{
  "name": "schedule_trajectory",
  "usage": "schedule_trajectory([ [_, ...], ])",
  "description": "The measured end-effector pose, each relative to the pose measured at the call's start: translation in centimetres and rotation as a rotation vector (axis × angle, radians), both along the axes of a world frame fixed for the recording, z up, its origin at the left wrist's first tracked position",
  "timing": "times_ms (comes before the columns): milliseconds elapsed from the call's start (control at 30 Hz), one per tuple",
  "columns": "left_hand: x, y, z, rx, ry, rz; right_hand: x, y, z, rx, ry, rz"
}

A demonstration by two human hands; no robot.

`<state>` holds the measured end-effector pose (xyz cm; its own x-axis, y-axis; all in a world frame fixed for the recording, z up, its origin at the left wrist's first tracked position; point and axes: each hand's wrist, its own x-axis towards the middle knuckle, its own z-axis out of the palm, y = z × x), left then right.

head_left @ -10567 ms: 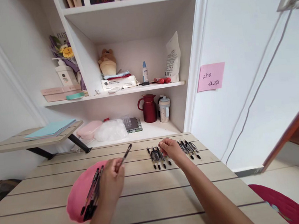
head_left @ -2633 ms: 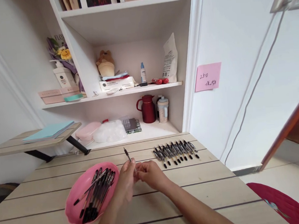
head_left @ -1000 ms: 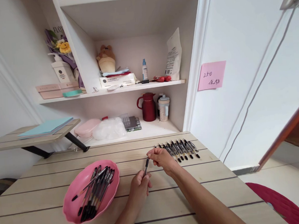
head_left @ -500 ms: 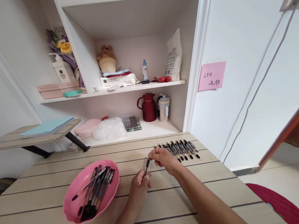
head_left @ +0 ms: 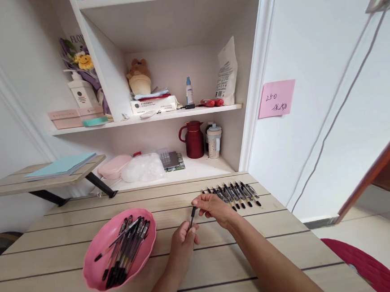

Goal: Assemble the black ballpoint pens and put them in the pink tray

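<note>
"So, which way does that pen (head_left: 193, 212) point?"

"Toward the shelf (head_left: 200, 167) and slightly right, its long axis slanting, black section at the farther end."

"Held how?"

"Above the worktop (head_left: 218, 266): the left hand (head_left: 181, 243) has its grip clamped round the nearer part; the right hand (head_left: 210, 206) pinches the farther end."

"And the rest?"

"The row of pens (head_left: 236, 195) lies just beyond the right hand, black ends away from the shelf; the loose pens (head_left: 129, 250) slant inside the pink bowl (head_left: 89, 262)."
</note>
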<state>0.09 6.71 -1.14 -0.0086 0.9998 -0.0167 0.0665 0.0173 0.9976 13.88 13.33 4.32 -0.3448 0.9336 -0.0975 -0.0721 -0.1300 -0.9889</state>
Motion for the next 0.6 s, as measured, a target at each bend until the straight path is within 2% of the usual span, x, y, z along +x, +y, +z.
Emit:
schedule_trajectory([
  [67,-0.1,0.1,-0.2,0.005,0.009,-0.014,0.1,-0.1,0.0,-0.026,0.106,0.037],
  [167,-0.1,0.2,-0.3,-0.002,0.019,-0.003,-0.3,0.0,-0.5,-0.029,0.187,0.016],
  [333,-0.1,0.1,-0.1,0.003,0.025,0.005,-0.8,0.3,-1.3,-0.039,0.112,-0.054],
  [500,-0.1,0.1,0.0,0.012,0.038,-0.018,-0.4,0.1,-0.9,-0.116,0.227,0.083],
  [600,-0.1,0.1,-0.1,0.006,0.031,-0.01,-0.4,0.1,-1.0,-0.099,0.269,0.075],
])
